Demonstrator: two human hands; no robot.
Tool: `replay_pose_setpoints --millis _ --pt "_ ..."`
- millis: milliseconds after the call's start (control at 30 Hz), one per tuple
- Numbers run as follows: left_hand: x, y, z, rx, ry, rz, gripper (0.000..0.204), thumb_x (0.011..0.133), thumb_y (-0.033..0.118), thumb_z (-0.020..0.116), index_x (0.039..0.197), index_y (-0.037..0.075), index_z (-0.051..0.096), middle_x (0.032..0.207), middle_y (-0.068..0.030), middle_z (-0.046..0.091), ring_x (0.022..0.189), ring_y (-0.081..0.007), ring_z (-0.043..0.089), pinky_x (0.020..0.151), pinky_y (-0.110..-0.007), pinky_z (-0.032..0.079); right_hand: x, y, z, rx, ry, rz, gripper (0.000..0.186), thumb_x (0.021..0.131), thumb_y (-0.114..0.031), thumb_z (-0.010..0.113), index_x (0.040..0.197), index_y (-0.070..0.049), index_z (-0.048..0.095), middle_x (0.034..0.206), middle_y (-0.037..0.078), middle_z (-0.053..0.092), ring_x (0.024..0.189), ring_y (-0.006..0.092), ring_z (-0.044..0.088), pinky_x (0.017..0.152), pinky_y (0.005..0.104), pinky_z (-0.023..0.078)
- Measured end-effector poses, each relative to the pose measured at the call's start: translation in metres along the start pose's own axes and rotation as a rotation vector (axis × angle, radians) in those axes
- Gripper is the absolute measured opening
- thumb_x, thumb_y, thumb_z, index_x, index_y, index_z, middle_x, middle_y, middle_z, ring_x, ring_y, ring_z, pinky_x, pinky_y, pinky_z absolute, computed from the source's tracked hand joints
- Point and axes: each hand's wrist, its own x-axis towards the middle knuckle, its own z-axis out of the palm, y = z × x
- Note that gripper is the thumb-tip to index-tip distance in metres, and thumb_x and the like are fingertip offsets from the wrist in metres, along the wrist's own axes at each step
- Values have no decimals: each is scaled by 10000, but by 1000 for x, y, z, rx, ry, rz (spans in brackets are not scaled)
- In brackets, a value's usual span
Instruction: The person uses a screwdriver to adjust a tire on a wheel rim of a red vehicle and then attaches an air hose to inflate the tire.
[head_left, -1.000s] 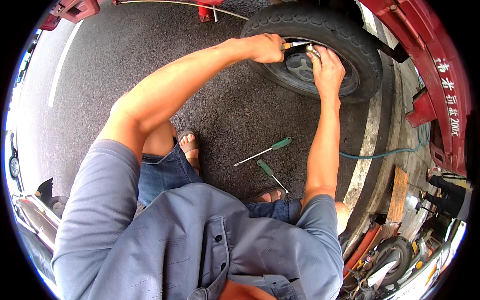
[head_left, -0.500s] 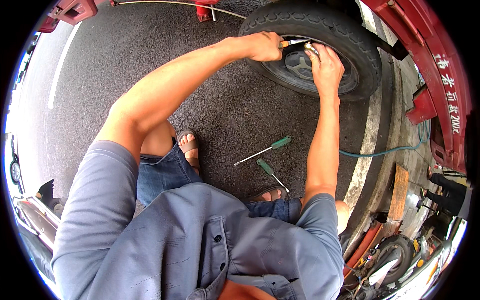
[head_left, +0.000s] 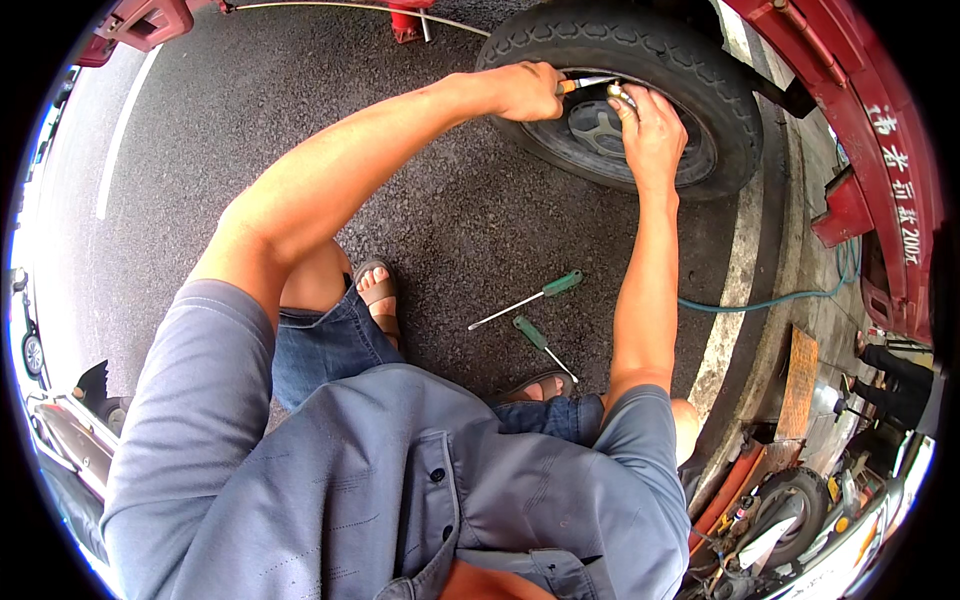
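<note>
At the upper middle, a black tyre [head_left: 640, 45] sits on a grey metal wheel [head_left: 597, 128]. My left hand [head_left: 528, 92] is closed around an orange-handled tool [head_left: 568, 87]. Its narrow metal end points right along the inner edge of the tyre; whether it is a screwdriver I cannot tell. Just right of its tip, my right hand [head_left: 655, 135] pinches a small shiny metal fitting [head_left: 620, 95] against the rim area, with thumb and fingertips pressed together. My fingers partly cover the fitting. Both forearms reach forward over the asphalt.
Two green-handled screwdrivers [head_left: 563, 284] lie on the asphalt near my sandalled feet [head_left: 378, 292]. A teal hose [head_left: 770, 304] runs right from behind my right forearm. Red vehicle panels [head_left: 850, 80] overhang the right. Along the kerb stand a wooden board [head_left: 797, 383] and a motorcycle wheel [head_left: 790, 515].
Hardly anything differs. Both hands keep their holds at the wheel, and the metal fitting and my right fingers have shifted very slightly.
</note>
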Motion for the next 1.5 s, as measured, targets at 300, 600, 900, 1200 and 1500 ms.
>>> replay_pose_setpoints --millis 300,600,900,1200,1500 --pt "3 -4 3 18 6 -7 202 841 210 559 908 23 597 799 -157 638 808 -297 638 757 -422 456 0 1 1 0 10 -9 209 799 -183 755 967 -88 675 911 93 684 850 327 658 722 422 528" --pt "-3 3 -3 3 -17 24 211 832 206 562 921 19 600 806 -166 643 817 -305 641 758 -427 458 -1 1 0 4 -3 2 198 802 -164 748 969 -86 677 923 97 689 857 328 662 729 422 527" --pt "2 -5 2 4 6 42 225 845 222 553 932 20 601 820 -179 653 832 -324 649 756 -435 460 -1 1 0 -7 -5 0 206 802 -159 744 981 -78 679 942 104 692 893 329 661 765 430 526" --pt "1 -3 1 26 4 28 202 830 206 557 903 21 594 792 -158 639 801 -296 635 744 -426 457 0 1 -1 -1 -15 -1 212 800 -160 748 984 -75 686 936 103 695 885 329 665 761 425 530" --pt "1 -4 0 13 3 38 188 830 196 553 891 22 590 786 -152 632 787 -293 627 745 -420 451 0 2 1 -1 -26 8 216 801 -172 749 988 -84 685 940 98 695 887 329 665 758 424 530"
